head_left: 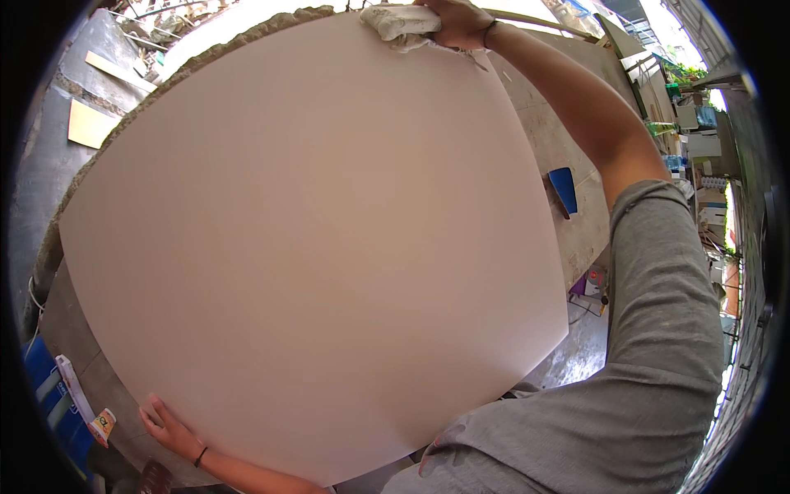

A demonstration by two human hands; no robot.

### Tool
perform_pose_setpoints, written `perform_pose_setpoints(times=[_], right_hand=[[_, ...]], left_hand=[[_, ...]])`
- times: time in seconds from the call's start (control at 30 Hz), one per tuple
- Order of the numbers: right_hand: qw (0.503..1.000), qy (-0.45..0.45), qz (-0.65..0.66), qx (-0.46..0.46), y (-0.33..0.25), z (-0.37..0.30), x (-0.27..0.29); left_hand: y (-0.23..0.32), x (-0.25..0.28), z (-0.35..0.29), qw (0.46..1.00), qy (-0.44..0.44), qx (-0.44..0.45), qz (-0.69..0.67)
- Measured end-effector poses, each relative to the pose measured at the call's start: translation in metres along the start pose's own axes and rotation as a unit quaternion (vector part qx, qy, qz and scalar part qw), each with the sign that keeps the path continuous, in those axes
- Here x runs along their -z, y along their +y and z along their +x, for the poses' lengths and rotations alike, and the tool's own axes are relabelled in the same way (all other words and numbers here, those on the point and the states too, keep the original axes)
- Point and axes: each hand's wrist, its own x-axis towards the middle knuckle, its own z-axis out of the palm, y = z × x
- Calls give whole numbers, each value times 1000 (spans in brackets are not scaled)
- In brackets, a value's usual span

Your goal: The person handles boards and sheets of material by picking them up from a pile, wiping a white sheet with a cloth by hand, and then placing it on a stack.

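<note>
A large, smooth, pale board [313, 230] fills most of the view and lies flat on a worktable. My right hand [462, 23] reaches to its far edge, fingers closed around a bunched, whitish cloth [399, 26] that rests on the board near the far right corner. The fingertips of that hand are partly cut off by the top of the picture. At the near left edge of the board lies my left hand [169, 430], fingers stretched out and touching the board, with nothing in it.
Right of the board, a flat blue piece [564, 191] lies on the worktable [543, 140]. A rough, crumbly edge [247, 37] runs along the board's far left side. Blue packaging [58, 403] stands at lower left. Two yellowish offcuts [90, 123] lie at upper left. Shelved clutter [704, 144] lines the right.
</note>
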Motion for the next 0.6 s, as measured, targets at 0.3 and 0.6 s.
perform_pose_setpoints(times=[0.3,0.6], right_hand=[[994,-10,-64,-92,18,64,5],[991,107,-38,-66,-38,-166,42]], left_hand=[[7,6,2,994,68,-28,80],[-6,6,38,991,-23,1,132]])
